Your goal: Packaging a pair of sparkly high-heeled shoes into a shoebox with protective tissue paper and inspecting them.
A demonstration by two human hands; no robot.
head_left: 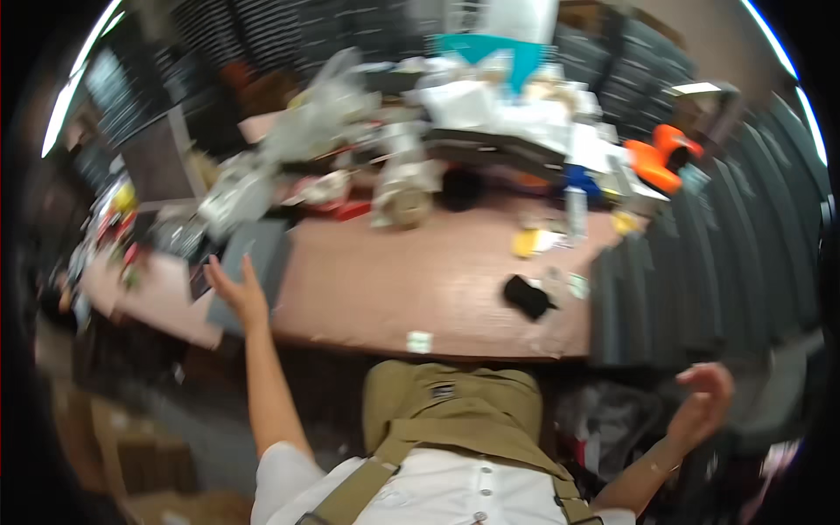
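The picture is motion-blurred. My left hand point(238, 290) reaches forward with fingers spread, over the left end of the brown table point(394, 280), touching or just above a grey flat sheet point(254, 254). It holds nothing that I can see. My right hand point(703, 398) hangs open and relaxed off the table's right side, next to a stack of dark grey trays point(700, 271), also empty. Below me are an olive apron and a white shirt.
A small black object point(528, 296), a yellow piece point(527, 242) and a small white tag point(420, 341) lie on the table. Plastic bags, papers and a teal container point(494, 48) crowd the back. An orange tool point(665, 153) sits at the right. Cardboard boxes stand at lower left.
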